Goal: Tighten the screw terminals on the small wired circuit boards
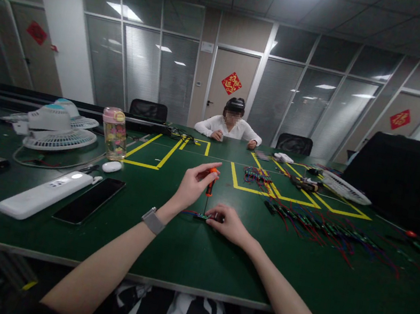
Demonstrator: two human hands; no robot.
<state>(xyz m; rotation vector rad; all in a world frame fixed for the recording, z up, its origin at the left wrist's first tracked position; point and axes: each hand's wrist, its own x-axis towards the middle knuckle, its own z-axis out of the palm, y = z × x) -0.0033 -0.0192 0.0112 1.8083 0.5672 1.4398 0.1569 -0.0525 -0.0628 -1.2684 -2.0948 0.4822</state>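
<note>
My left hand (194, 182), with a watch on its wrist, is closed around the orange and black handle of a screwdriver (210, 185). The screwdriver stands upright, its thin shaft pointing down at a small green circuit board (201, 217) on the table. Red and dark wires run from the board's left end. At the board's right end, the fingertips of my right hand (226, 223) pinch or press it against the table. Whether the screwdriver's tip sits in a screw is too small to tell.
Many similar wired boards (315, 224) lie in a row at the right. To the left are a black phone (90, 201), a white power strip (44, 195), a drink bottle (114, 135) and a fan (60, 131). A person (232, 125) sits across the green table (159, 262).
</note>
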